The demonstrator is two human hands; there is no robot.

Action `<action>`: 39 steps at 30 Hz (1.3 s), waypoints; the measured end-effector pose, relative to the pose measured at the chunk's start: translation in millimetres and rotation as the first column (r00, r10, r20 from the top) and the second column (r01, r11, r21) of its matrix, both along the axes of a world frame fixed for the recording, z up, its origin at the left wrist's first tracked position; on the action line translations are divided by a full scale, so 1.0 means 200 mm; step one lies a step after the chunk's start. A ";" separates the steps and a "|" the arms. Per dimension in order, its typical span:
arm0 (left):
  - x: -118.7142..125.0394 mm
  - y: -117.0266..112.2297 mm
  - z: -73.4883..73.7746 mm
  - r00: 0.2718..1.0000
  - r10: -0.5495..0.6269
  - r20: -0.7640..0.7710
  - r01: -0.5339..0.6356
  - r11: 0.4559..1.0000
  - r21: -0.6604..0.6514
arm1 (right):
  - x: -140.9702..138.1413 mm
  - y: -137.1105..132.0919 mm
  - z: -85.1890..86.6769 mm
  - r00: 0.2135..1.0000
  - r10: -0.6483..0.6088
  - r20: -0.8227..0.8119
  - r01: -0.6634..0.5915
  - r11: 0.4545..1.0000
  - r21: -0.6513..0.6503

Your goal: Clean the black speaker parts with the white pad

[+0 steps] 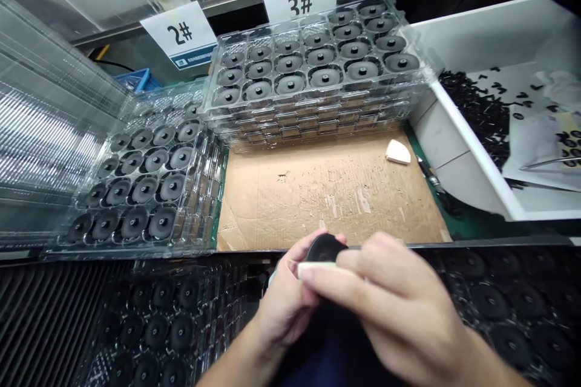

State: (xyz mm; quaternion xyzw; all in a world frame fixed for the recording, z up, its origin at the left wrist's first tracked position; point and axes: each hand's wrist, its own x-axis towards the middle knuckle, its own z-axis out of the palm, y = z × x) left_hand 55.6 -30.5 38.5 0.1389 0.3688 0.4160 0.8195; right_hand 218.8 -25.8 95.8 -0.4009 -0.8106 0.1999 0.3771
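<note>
Near the bottom middle of the head view, my left hand (288, 296) is closed around a black round disc (324, 247), holding it tilted with its upper edge showing. My right hand (403, 302) is closed on a thin pale white piece (313, 266), which lies across the lower side of the disc. Its exact kind cannot be made out, and my right fingers cover most of it. Both hands are held just in front of the table's near edge, and the right one is slightly blurred.
Behind my hands lies a cardboard sheet (318, 193) with a white rounded block (398, 152). Stacked clear trays of black discs stand at the back (290, 109) and left (195, 205). A white bin (472, 151) at right holds small black parts. More filled trays sit below the table edge.
</note>
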 end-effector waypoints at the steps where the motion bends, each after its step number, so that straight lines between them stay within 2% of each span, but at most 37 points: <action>1: 0.00 0.00 0.00 1.000 0.011 -0.016 -0.011 1.000 0.006 | -0.01 0.01 0.00 0.999 -0.019 0.042 0.021 0.999 -0.030; 4: -0.01 0.00 0.00 0.999 0.051 0.003 -0.051 0.998 0.038 | -0.01 0.01 0.00 0.996 -0.050 0.076 0.056 0.996 -0.073; 7: -0.01 0.02 0.02 0.997 0.078 0.024 -0.079 0.997 0.027 | -0.03 0.03 -0.03 0.995 0.014 -0.104 -0.020 0.998 -0.064; 9: -0.01 0.05 0.03 0.992 0.130 -0.005 -0.130 0.992 0.005 | -0.03 0.05 -0.10 0.985 -0.029 -0.171 -0.002 0.984 -0.181; 11: -0.03 0.06 0.03 0.984 0.178 -0.001 -0.178 0.984 -0.009 | -0.01 0.09 -0.21 0.977 -0.154 -0.147 0.088 0.922 -0.377; 13: -0.04 0.07 0.02 0.980 0.193 0.040 -0.193 0.981 -0.010 | 0.02 0.11 -0.36 0.960 -0.267 -0.082 0.193 0.845 -0.498; 16: -0.06 0.06 0.01 0.978 0.194 0.072 -0.194 0.981 -0.002 | 0.04 0.10 -0.58 0.950 -0.314 -0.007 0.262 0.806 -0.531; 18: -0.07 0.06 0.00 0.979 0.193 0.070 -0.193 0.981 -0.006 | 0.04 0.09 -0.64 0.956 -0.292 0.016 0.253 0.799 -0.546; 20: -0.07 0.07 -0.01 0.980 0.184 0.077 -0.184 0.983 -0.016 | 0.03 0.09 -0.60 0.950 -0.311 0.029 0.274 0.786 -0.555; 23: -0.05 0.07 0.00 0.982 0.177 0.068 -0.175 0.984 -0.024 | -0.02 0.10 -0.38 0.901 -0.433 -0.015 0.370 0.786 -0.495; 25: -0.05 0.08 0.01 0.985 0.169 0.045 -0.169 0.986 -0.012 | -0.08 0.10 -0.21 0.876 -0.467 -0.123 0.406 0.850 -0.336; 27: -0.05 0.07 0.01 0.988 0.151 0.029 -0.151 0.988 0.007 | -0.16 0.10 -0.09 0.931 -0.311 -0.188 0.290 0.948 -0.131; 28: -0.05 0.07 0.01 0.989 0.145 0.024 -0.146 0.989 0.015 | -0.19 0.10 -0.05 0.961 -0.206 -0.186 0.194 0.978 -0.079; 29: -0.06 0.07 0.01 0.989 0.150 0.019 -0.150 0.989 0.017 | -0.21 0.10 -0.03 0.980 -0.105 -0.167 0.095 0.993 -0.071; 31: -0.07 0.07 0.02 0.983 0.186 -0.001 -0.186 0.983 0.009 | -0.24 0.10 -0.02 0.994 0.017 -0.106 -0.033 0.988 -0.152; 33: -0.06 0.08 0.03 0.984 0.179 -0.017 -0.179 0.984 0.006 | -0.25 0.12 -0.03 0.999 0.015 -0.042 -0.022 0.983 -0.185; 36: -0.05 0.08 0.04 0.996 0.091 0.023 -0.091 0.996 0.020 | -0.26 0.13 -0.04 0.991 -0.122 -0.058 0.120 0.992 -0.046; 37: -0.05 0.08 0.03 0.996 0.076 0.050 -0.077 0.997 0.028 | -0.25 0.12 -0.04 0.989 -0.117 -0.088 0.115 0.993 -0.025; 39: -0.07 0.09 0.02 0.992 0.079 0.103 -0.084 0.995 0.044 | -0.21 0.09 -0.04 0.993 -0.035 -0.110 0.028 0.997 -0.065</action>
